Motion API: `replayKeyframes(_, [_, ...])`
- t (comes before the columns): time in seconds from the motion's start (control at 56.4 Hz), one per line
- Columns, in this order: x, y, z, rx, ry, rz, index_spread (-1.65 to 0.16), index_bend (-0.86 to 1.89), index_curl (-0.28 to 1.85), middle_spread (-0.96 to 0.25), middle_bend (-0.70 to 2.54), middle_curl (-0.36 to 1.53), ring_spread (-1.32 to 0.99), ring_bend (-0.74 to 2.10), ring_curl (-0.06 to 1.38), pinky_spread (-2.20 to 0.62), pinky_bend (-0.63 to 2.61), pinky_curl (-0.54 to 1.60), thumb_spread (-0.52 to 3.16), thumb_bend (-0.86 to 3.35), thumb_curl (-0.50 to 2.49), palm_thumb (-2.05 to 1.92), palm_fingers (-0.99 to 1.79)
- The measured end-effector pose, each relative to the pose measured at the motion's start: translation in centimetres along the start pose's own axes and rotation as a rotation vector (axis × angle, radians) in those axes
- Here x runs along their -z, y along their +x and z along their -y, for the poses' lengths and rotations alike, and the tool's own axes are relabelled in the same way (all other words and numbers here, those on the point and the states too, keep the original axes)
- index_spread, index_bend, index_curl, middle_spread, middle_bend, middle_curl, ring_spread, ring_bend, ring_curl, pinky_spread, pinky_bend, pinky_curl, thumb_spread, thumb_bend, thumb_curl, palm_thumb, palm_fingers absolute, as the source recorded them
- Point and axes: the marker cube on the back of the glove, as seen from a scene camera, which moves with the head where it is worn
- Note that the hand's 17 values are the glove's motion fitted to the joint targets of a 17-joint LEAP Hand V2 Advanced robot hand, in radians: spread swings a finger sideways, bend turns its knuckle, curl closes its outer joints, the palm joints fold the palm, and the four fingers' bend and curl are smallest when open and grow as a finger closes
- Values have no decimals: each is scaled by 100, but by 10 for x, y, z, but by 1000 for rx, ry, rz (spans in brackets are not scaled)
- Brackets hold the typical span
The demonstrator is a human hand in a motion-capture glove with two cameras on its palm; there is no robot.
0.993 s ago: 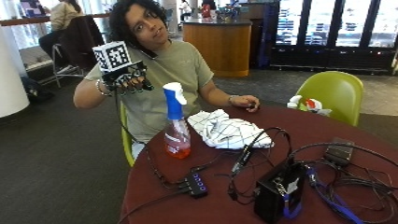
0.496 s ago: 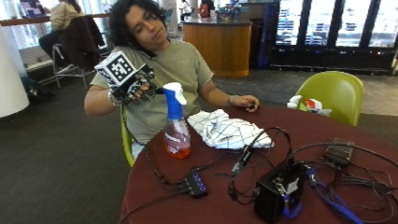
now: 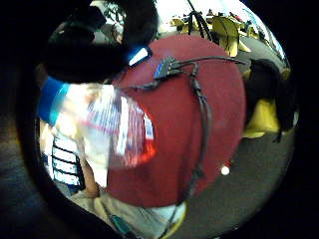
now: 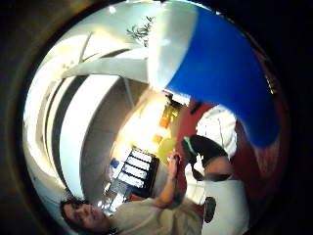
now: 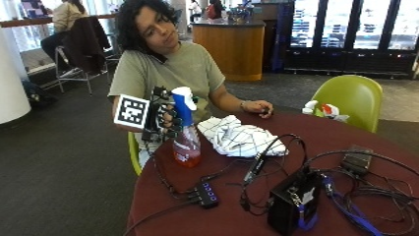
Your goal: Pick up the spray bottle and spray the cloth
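Outside view: bottle [image 5: 185, 132] upright on the table [image 5: 406, 147] near its edge, cloth [image 5: 239, 139] just beside it. Gloved right hand [image 5: 165, 118] at the bottle's neck, fingers curled; whether they clasp it, cannot tell. Thumb-side palm view alone shows the blue spray head [image 4: 222, 73] close up; little-finger view shows the label [image 3: 117, 127].

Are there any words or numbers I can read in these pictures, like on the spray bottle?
No text reads clearly anywhere.
Spray bottle: its label, seen in the little finger side palm view, shows red and blue print, too blurred to read.
Cloth: only dark lines, no letters.
Black box on the table: no readable label.
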Motion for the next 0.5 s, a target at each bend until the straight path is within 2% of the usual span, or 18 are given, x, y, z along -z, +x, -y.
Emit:
replayKeyframes(0.071, [-12,7,11,10,84,105,-20,8,18,3,25,35,-4,51,37,17,43,37,93,-3,42,76,43])
replayKeyframes(0.142, [-20,13,7,53,54,123,-20,8,17,1,26,36,-5,56,38,15,43,37,90,-4,42,75,50])
replayKeyframes(0.213, [-30,14,23,50,195,95,-20,6,17,0,26,36,-6,60,39,12,45,37,88,-4,41,74,55])
replayKeyframes(0.266, [-35,14,31,65,233,80,-21,7,16,-1,26,36,-7,61,39,11,44,37,87,-4,41,74,59])
replayKeyframes(0.408, [-49,15,58,68,294,57,-21,10,17,-3,28,37,-11,68,40,6,39,35,86,-3,41,73,78])
replayKeyframes(0.496, [-53,12,58,65,258,65,-22,17,21,-5,31,39,-13,67,40,3,32,34,85,-2,41,76,95])
